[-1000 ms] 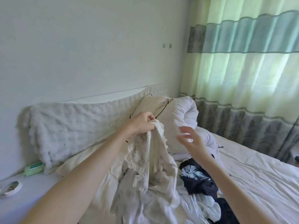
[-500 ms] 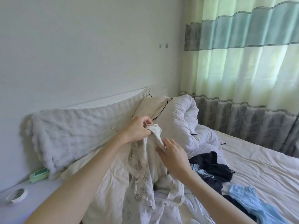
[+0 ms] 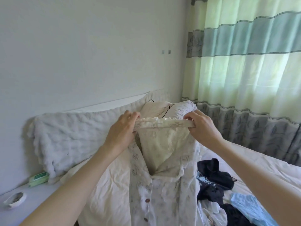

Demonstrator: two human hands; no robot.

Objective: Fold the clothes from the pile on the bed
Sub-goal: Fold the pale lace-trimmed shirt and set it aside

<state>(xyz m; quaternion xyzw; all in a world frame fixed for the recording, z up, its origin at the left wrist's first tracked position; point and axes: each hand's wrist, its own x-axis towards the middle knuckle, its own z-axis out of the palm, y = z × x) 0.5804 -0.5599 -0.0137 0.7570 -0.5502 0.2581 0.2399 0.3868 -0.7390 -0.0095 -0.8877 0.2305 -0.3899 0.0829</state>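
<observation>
The left hand [image 3: 123,128] pinches one end of the cream, floral-print buttoned cotton shirt [image 3: 161,185] at its lace-trimmed collar; the right hand [image 3: 202,128] grips the other end, collar stretched taut between them, body hanging over the white-sheeted bed [image 3: 260,170]

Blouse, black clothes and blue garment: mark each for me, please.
blouse [image 3: 162,185], head view, on its buttoned front below the collar.
black clothes [image 3: 215,175], head view, on the heap's middle.
blue garment [image 3: 249,207], head view, on its crumpled middle.
</observation>
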